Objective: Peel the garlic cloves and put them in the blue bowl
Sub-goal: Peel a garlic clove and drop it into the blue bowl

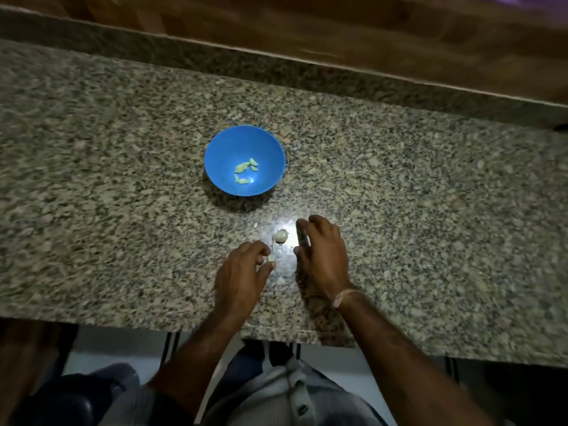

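Looking straight down at a speckled granite countertop, polished, mottled beige and black, with a bright glare patch low of centre; a band of brown wood grain runs across the top of the frame.

Just above centre sits the blue bowl, round, smooth, plastic-looking; at its bottom lie several peeled cloves, small, pale yellow-green, curved like little crescents.

Below the bowl, in the glare, a garlic piece rests on the stone, rounded, with papery white skin; it lies between my two hands and touches neither.

My left hand is low of centre, knuckles up; thumb and fingertips are curled in, pinching a small pale clove just off the stone; whether its skin is still on, I cannot tell.

My right hand is just right of the garlic piece, arched over the counter, fingers loosely spread and gently bent, gripping nothing; a thin pale thread band circles that wrist.

At the bottom edge, my light striped shirt with a buttoned front.
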Motion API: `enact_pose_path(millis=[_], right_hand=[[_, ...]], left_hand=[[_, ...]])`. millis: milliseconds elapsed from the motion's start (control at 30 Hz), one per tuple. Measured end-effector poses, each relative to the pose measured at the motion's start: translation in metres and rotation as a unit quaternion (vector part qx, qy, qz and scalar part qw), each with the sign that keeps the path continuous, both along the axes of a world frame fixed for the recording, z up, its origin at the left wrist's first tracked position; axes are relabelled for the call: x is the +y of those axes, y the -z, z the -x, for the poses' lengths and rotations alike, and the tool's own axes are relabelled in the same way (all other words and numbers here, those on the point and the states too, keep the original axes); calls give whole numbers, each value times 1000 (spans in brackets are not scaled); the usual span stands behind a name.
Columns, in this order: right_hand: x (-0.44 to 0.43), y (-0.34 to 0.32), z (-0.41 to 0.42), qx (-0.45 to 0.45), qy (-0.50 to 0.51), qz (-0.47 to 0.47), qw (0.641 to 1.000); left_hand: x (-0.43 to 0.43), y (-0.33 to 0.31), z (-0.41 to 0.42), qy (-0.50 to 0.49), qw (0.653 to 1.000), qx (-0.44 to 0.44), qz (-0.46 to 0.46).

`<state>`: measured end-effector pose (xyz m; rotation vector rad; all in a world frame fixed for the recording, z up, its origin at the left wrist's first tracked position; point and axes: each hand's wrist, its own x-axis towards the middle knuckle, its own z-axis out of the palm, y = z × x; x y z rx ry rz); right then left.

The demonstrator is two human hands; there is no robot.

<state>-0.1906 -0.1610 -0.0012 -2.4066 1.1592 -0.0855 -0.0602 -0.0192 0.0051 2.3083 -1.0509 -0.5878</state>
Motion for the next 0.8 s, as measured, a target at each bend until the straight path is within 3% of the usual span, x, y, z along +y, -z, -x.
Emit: enact_pose_path(millis=[233,433,600,800], right_hand=[[6,-7,-17,26,31,26,999],[9,-13,-25,23,53,20,998],[10,-14,-26,21,64,11,998],[11,-14,-19,13,60,8,998]], left_hand=[[1,-2,-11,72,997,-33,20],[-11,-28,-29,-18,984,112,135],[-62,-63,-73,-74,983,1,170],[-93,-57,-101,-41,992,-76,90]])
